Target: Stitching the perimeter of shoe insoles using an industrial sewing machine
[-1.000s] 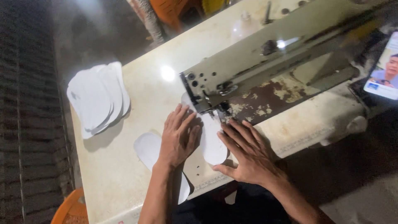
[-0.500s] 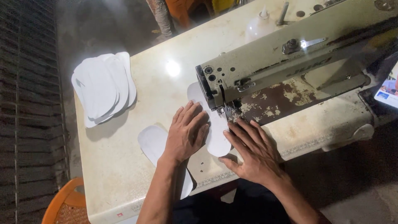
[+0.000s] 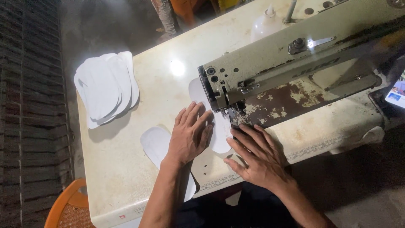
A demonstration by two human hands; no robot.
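Note:
My left hand (image 3: 190,135) lies flat, fingers spread, on a white sole-shaped piece (image 3: 220,136) that runs under the needle area of an old cream sewing machine (image 3: 295,63). My right hand (image 3: 256,158) rests flat on the table just right of that piece, fingertips close to the machine's presser foot (image 3: 225,113). Another white oval piece (image 3: 155,143) lies under my left wrist and forearm. Neither hand grips anything.
A stack of white sole-shaped cutouts (image 3: 105,88) sits at the table's far left. A clear plastic bottle (image 3: 265,21) stands behind the machine. A phone screen (image 3: 396,93) shows at the right edge. An orange chair (image 3: 63,207) is at lower left, beside the table (image 3: 122,169).
The view has shifted so the machine and table appear further right and lower. Both hands stay flat on the white piece near the needle, with little movement.

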